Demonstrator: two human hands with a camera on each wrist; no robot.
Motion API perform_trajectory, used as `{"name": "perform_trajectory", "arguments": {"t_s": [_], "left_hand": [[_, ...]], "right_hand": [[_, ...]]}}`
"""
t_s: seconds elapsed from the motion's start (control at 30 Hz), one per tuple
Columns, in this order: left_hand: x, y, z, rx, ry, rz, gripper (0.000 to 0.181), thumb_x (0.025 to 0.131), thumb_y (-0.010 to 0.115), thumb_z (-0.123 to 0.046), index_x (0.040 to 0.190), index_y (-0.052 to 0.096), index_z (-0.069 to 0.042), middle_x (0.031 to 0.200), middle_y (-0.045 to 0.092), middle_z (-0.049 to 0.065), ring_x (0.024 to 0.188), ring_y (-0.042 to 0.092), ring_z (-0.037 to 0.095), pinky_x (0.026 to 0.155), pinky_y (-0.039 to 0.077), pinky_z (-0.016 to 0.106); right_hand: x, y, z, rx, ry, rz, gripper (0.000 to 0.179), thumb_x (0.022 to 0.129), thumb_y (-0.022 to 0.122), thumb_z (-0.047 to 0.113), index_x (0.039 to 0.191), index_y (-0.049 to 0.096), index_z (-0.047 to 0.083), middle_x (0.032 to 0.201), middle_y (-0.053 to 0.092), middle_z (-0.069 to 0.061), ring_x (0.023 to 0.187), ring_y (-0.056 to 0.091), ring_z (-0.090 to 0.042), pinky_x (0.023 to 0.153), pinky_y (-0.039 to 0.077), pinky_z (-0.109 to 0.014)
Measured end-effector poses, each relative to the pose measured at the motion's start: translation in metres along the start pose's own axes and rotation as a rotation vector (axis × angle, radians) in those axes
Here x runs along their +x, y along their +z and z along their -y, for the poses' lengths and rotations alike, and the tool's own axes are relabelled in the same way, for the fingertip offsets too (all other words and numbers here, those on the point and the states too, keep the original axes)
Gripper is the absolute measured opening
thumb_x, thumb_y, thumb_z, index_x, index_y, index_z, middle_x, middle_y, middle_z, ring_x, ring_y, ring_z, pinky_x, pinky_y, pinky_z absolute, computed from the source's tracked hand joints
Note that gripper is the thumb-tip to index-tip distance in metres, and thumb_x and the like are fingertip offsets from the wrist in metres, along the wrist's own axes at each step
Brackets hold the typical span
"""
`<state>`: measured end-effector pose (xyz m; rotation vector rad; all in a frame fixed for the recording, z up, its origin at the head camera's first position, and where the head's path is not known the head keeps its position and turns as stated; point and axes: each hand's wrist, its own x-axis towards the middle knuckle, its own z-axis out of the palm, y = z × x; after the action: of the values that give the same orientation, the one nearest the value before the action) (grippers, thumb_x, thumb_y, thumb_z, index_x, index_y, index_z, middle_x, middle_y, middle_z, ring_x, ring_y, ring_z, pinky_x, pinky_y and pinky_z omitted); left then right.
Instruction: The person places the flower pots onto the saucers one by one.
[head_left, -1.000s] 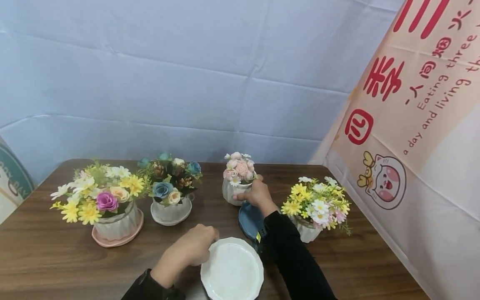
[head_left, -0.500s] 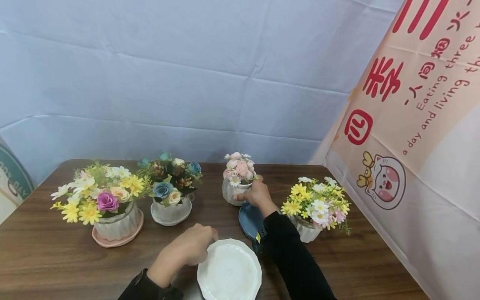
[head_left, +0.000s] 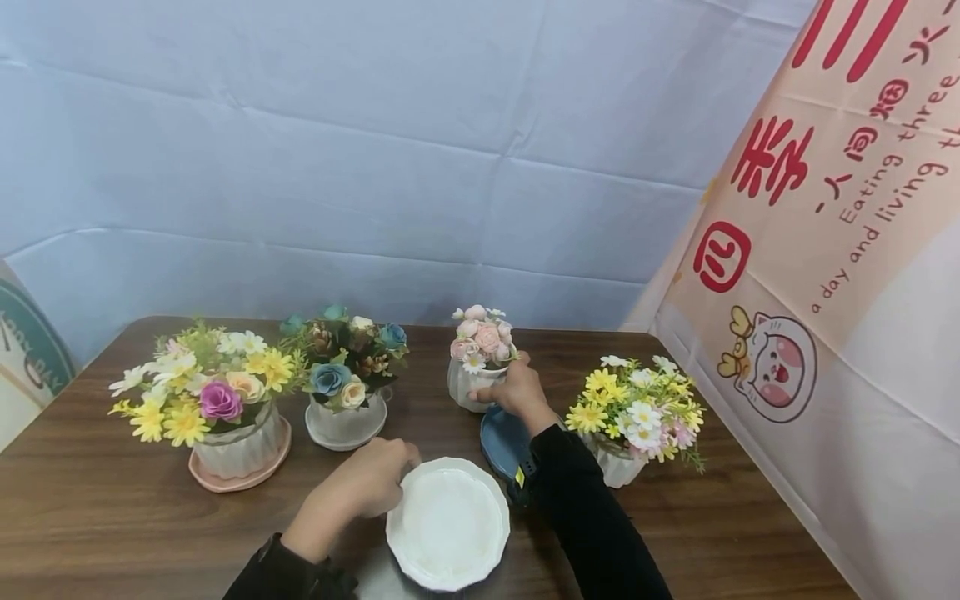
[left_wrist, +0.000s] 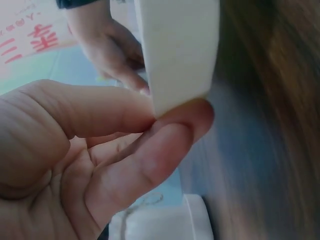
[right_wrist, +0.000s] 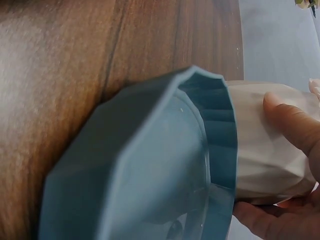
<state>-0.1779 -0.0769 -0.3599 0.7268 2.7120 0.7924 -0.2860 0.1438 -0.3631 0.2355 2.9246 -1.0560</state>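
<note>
Between thumb and fingers my left hand [head_left: 365,485] pinches the rim of a white saucer [head_left: 448,525] with a faceted edge; the left wrist view has this saucer [left_wrist: 181,55] edge-on above the wooden table. My right hand [head_left: 517,393] grips a small white flowerpot [head_left: 465,385] of pale pink flowers [head_left: 483,336], thumb on its near side. Just in front of that pot is a blue saucer [head_left: 501,433], partly hidden by my right forearm. In the right wrist view, the blue saucer's raised rim [right_wrist: 222,135] overlaps the white pot [right_wrist: 265,150].
Left on the table [head_left: 90,500], a pot [head_left: 243,446] of yellow and white flowers stands on a pink saucer [head_left: 258,477]. Beside it, blue-flowered pot [head_left: 341,410] sits on a white saucer [head_left: 318,435]. Another flowerpot [head_left: 621,467] stands right of my right arm, without a visible saucer.
My left hand has carried the white saucer a little to the left and away from me. The right hand keeps its grip on the pink-flowered pot, almost unmoved.
</note>
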Motion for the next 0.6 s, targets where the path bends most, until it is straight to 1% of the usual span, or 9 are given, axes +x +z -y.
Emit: {"name": "perform_trajectory", "arguments": {"t_s": [0.17,0.3,0.43,0.6], "left_hand": [[0.001,0.001,0.008,0.013,0.01,-0.126,0.032,0.06,0.052,0.015,0.085,0.064,-0.002,0.078,0.059,0.003,0.069,0.051,0.019,0.062,0.045,0.037],[0.001,0.002,0.013,-0.003,-0.01,-0.183,0.027,0.06,0.052,0.014,0.08,0.061,-0.003,0.072,0.055,0.002,0.067,0.05,0.019,0.06,0.045,0.036],[0.002,0.003,0.015,-0.019,-0.058,-0.231,0.023,0.061,0.052,0.012,0.074,0.058,-0.006,0.066,0.049,0.0,0.062,0.046,0.018,0.054,0.041,0.033],[0.005,0.003,0.015,-0.056,-0.149,-0.293,0.019,0.062,0.054,0.009,0.075,0.059,-0.004,0.068,0.053,0.002,0.062,0.047,0.019,0.054,0.042,0.033]], "right_hand": [[0.0,0.0,0.0,0.004,0.005,-0.001,0.102,0.066,0.085,0.03,0.137,0.02,-0.008,0.122,0.048,-0.031,0.111,0.05,-0.038,0.09,0.043,-0.044],[0.0,0.0,-0.001,0.012,0.004,0.003,0.102,0.067,0.084,0.03,0.137,0.02,-0.008,0.123,0.048,-0.031,0.112,0.049,-0.038,0.09,0.043,-0.044],[0.0,-0.001,0.0,0.013,-0.003,0.005,0.102,0.067,0.084,0.03,0.137,0.02,-0.008,0.122,0.048,-0.03,0.112,0.05,-0.038,0.089,0.044,-0.045],[-0.001,-0.001,0.0,0.009,-0.012,0.01,0.102,0.067,0.084,0.03,0.137,0.02,-0.008,0.12,0.05,-0.03,0.11,0.051,-0.038,0.087,0.045,-0.045]]}}
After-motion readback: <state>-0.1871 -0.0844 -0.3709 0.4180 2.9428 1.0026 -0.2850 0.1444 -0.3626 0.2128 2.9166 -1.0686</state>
